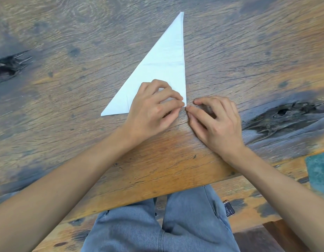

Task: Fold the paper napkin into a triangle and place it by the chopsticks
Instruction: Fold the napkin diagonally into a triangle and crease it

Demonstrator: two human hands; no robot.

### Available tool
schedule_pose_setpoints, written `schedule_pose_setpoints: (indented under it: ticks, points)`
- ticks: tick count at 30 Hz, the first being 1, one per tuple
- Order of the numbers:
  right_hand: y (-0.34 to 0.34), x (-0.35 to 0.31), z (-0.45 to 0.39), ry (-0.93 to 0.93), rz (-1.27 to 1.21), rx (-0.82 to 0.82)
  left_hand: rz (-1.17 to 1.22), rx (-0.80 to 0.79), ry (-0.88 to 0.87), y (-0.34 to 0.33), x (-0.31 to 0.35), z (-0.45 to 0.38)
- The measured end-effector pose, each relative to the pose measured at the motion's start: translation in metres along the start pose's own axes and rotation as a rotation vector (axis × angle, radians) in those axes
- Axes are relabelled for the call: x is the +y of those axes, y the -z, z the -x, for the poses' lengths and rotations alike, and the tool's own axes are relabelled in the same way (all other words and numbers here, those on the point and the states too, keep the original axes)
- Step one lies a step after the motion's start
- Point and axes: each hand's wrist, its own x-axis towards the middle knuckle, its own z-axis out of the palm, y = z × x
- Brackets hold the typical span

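Left hand (153, 104): fingers curled, fingertips pressing the napkin (166, 64) down at its near right corner, thumb and forefinger apparently pinching that corner. Right hand (214, 120): fingers loosely curled, holding nothing, thumb and forefinger tip resting on the surface (66, 70) just beside the same corner, at about 3 o'clock from it.

The napkin lies flat on the surface, already a white triangle, with its long point toward 12 o'clock and its short edge running toward 8 o'clock. Faint crease lines show across it.

Judgement on handling: thin paper, very light, soft, easily torn or unfolded by a draught or drag. Layers may slip apart. Best taken at the corner under the left hand, pinching all layers together, or lifted with a flat hand beneath.

Chopsticks: not in view. At 6 o'clock, jeans (175, 224) and a dark object (229, 208), possibly a phone.
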Motion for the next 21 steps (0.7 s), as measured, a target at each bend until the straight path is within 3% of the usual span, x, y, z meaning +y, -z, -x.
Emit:
schedule_pose_setpoints:
  ticks: [21]
  points:
    - [-0.002, 0.0046, 0.002, 0.005, -0.095, 0.029, -0.016, 0.034, -0.006, -0.0065, -0.0033, 0.0042]
